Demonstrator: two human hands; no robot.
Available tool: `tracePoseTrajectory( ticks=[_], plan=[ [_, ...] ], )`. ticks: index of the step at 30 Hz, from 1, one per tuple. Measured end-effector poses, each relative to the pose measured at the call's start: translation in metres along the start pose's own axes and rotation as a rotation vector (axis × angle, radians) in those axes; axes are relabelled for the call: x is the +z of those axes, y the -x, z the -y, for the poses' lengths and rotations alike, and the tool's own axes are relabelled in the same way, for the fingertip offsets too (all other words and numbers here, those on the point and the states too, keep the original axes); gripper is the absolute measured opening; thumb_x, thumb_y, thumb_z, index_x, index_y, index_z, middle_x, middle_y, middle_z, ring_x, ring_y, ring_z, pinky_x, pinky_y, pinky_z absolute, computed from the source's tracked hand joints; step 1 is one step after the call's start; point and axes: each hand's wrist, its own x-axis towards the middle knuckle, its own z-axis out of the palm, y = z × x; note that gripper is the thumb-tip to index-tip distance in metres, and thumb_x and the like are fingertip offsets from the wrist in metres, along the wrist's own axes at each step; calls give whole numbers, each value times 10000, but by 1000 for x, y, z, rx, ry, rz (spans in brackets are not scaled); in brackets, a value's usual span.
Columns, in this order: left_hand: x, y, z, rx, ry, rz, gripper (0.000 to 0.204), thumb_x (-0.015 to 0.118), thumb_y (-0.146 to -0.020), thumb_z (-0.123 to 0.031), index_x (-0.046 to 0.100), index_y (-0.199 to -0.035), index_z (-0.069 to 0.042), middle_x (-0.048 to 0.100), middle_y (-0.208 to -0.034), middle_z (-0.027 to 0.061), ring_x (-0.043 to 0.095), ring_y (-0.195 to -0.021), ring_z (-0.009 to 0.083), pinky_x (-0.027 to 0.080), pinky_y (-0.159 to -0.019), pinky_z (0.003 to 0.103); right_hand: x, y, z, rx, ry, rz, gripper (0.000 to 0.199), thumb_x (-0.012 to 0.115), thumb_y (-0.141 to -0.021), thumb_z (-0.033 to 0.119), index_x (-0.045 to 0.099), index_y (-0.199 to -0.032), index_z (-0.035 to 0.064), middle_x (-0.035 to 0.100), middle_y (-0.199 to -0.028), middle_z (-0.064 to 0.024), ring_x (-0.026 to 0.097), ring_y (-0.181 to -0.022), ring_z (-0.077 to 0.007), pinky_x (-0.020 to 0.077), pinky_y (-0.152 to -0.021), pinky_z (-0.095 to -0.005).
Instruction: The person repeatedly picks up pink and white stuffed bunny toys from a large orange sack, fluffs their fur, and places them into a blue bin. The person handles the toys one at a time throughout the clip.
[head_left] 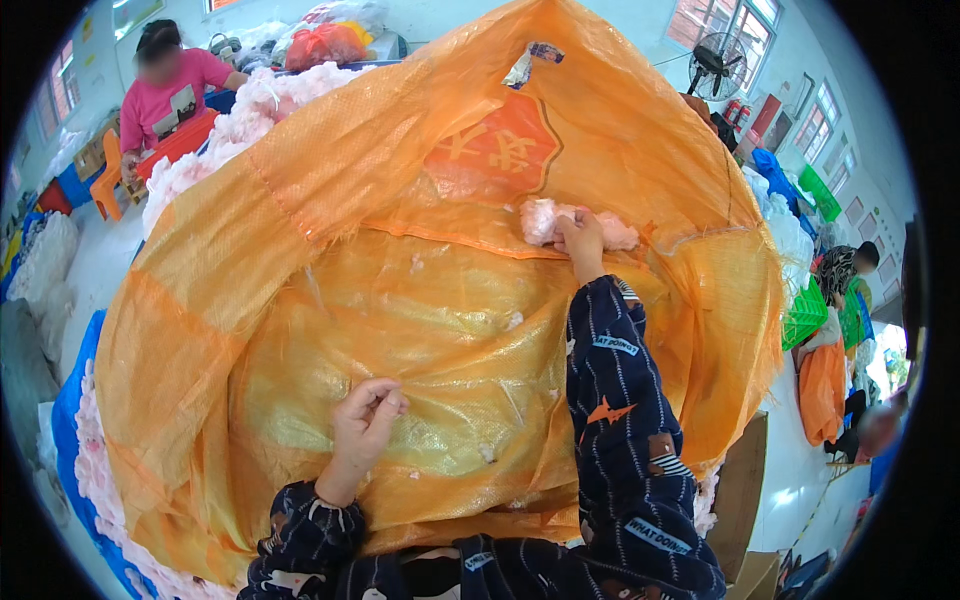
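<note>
A large orange woven plastic sack (330,190) spreads open before me, its sides raised around a yellowish inner surface. Toward its far right side my right hand (580,240) grips a fluffy pale pink roll (541,218), with fingers closed on its middle. More of the roll sticks out on both sides of the hand. Nearer to me, my left hand (367,415) hovers over the sack's inner surface with its fingers curled together. Whether anything small is between those fingers cannot be made out. Small pale tufts of fluff (515,320) lie scattered on the sack.
Pink fluffy material (290,95) lies heaped along the sack's left and far-left edges. A person in a pink top (175,90) sits at the far left behind a red bin (180,140). Green crates (805,315) and another person (845,270) are at the right. A cardboard box (735,490) stands near right.
</note>
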Motion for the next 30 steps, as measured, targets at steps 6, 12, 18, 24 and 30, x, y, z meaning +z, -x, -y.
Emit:
tracePoseTrajectory(
  ticks=[6,12,18,24,30],
  plan=[
    [0,-2,3,-52,58,-10,140,490,-846,-28,526,-968,31,574,-784,62,547,-719,103,453,-659,216,5,24,20,-285,198,60,184,556,-757,101,542,-869,-44,559,-636,-73,527,-538,-97,429,-473,-222],
    [-3,-4,2,-97,20,74,221,481,-871,-132,524,-1026,20,584,-844,73,557,-783,120,456,-695,237,24,165,98,-257,-196,418,164,543,-763,16,534,-918,-37,577,-767,-32,539,-623,-70,440,-527,-201],
    [-5,16,-1,-321,751,246,509,482,-854,-356,383,-1227,-23,505,-1125,92,521,-975,177,442,-823,320,22,270,104,-720,275,575,249,572,-709,-26,556,-951,32,601,-780,-99,597,-661,-164,484,-588,-249],
    [-14,29,-10,-484,753,433,525,537,-834,-263,335,-1253,-19,475,-1185,99,500,-1051,193,443,-861,331,6,298,88,-801,360,536,257,600,-671,-31,570,-917,37,595,-820,-134,601,-688,-241,486,-587,-295],
    [0,40,-17,-619,543,403,515,662,-739,-127,431,-1184,-5,548,-1084,81,530,-984,165,446,-830,298,-3,313,88,-688,295,647,177,620,-715,44,594,-888,15,591,-832,-111,580,-728,-201,472,-645,-280]
  ],
)
